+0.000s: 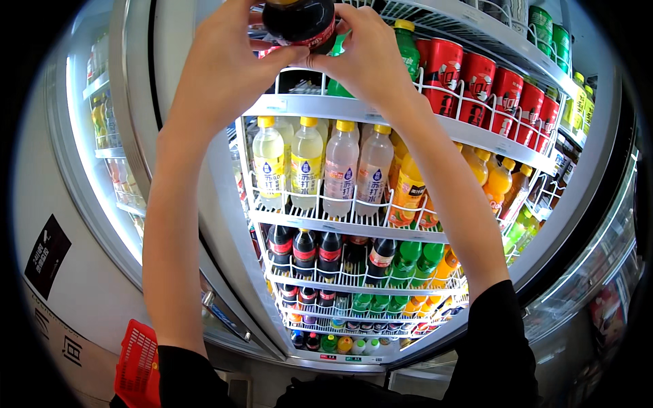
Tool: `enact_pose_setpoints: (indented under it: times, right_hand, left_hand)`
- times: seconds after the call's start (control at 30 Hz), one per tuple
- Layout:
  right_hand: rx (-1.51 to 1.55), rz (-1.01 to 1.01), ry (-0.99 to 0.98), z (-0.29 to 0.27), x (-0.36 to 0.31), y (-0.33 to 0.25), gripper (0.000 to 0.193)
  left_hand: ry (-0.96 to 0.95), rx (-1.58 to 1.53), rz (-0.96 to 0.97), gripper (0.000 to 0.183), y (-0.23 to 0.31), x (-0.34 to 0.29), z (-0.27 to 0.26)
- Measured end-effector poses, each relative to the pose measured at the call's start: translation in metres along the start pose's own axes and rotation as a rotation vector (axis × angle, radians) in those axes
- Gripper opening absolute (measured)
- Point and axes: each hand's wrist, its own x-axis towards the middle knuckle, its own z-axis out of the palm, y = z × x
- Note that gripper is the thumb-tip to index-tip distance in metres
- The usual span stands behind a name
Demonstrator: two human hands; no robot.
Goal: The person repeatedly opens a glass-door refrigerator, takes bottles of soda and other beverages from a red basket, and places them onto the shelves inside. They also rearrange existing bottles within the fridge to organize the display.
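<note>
Both my hands are raised to the top shelf of an open drinks fridge. My left hand (228,58) and my right hand (367,58) together grip a dark cola bottle (299,20) with a red label, held just above the white wire shelf (354,109). A green bottle (407,44) and a row of red cans (476,81) stand to the right of it on that shelf. The top of the dark bottle is cut off by the upper edge of the picture.
Lower shelves hold pale bottles with yellow caps (306,163), orange drinks (496,180), dark cola bottles (316,255) and green bottles (408,262). A second glass-door fridge (109,143) stands at left. A red basket (138,364) sits at the bottom left. The open door (592,272) is on the right.
</note>
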Motion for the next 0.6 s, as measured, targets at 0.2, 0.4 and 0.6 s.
enact_pose_setpoints:
  times: [0.2, 0.4, 0.6]
  right_hand:
    - [-0.239, 0.361, -0.109, 0.035, -0.008, 0.016, 0.074]
    - [-0.403, 0.159, 0.060, 0.064, -0.051, -0.004, 0.049]
    - [-0.490, -0.041, 0.100, 0.076, -0.075, 0.013, 0.042]
  left_hand:
    - [-0.008, 0.127, 0.039, 0.051, -0.048, 0.015, 0.020]
    - [0.031, 0.213, 0.084, 0.056, -0.097, 0.007, 0.039]
    - [-0.183, 0.378, 0.022, 0.060, -0.116, 0.031, 0.042]
